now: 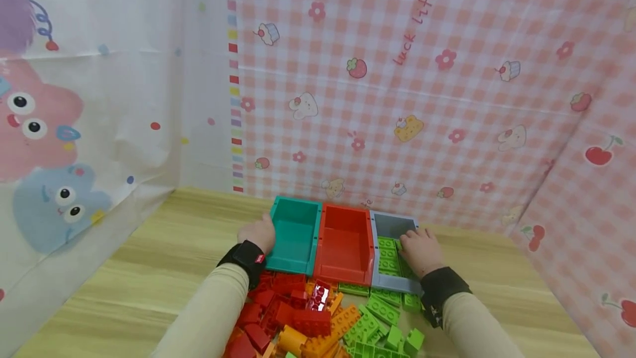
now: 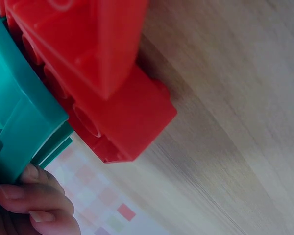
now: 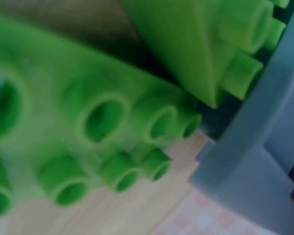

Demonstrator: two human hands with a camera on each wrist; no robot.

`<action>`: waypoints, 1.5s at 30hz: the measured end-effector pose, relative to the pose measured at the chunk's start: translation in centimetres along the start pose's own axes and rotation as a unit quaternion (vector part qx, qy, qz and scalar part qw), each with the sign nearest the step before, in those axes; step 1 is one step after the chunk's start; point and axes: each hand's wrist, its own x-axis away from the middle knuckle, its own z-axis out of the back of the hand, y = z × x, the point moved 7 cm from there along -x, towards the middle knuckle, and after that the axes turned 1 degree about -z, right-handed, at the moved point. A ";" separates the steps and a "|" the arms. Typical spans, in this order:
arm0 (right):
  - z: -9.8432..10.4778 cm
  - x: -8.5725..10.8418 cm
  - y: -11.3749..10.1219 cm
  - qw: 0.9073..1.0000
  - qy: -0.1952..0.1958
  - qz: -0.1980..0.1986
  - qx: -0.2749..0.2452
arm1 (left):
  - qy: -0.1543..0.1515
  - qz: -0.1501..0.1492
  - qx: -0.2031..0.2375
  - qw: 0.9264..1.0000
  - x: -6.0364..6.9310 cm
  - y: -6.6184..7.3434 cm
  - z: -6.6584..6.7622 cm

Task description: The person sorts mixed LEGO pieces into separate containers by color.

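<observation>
One hand (image 1: 256,235), the left, curls round the teal bin (image 1: 294,228); the right hand (image 1: 422,250), hold unclear, reaches over the lower-centre grey bin (image 1: 395,225), likely loading green blocks (image 1: 386,254); the next move probably needs another.

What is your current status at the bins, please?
Left hand gripping teal bin; right hand over gray bin, hold unclear. Green bricks inside gray bin. Loose bricks crowd bins' front.

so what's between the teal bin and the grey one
The red bin sits between the teal bin and the grey bin, all three in one row; the head view shows it.
</observation>
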 end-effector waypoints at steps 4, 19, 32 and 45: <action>-0.1 0.7 -0.1 1.000 -0.002 0.017 0.019 | -0.009 0.002 0.000 1.000 0.0 0.2 -0.3; 1.8 3.6 -0.8 0.990 0.001 0.040 -0.134 | -0.005 -0.004 0.029 1.000 0.1 0.8 -1.0; 5.3 8.6 -7.1 0.933 -0.151 0.116 -0.306 | -0.040 0.007 0.007 0.999 -0.6 0.0 -1.0; 8.2 14.2 -12.5 0.852 -0.286 0.175 -0.402 | -0.054 0.006 0.024 0.998 -0.1 0.0 -0.5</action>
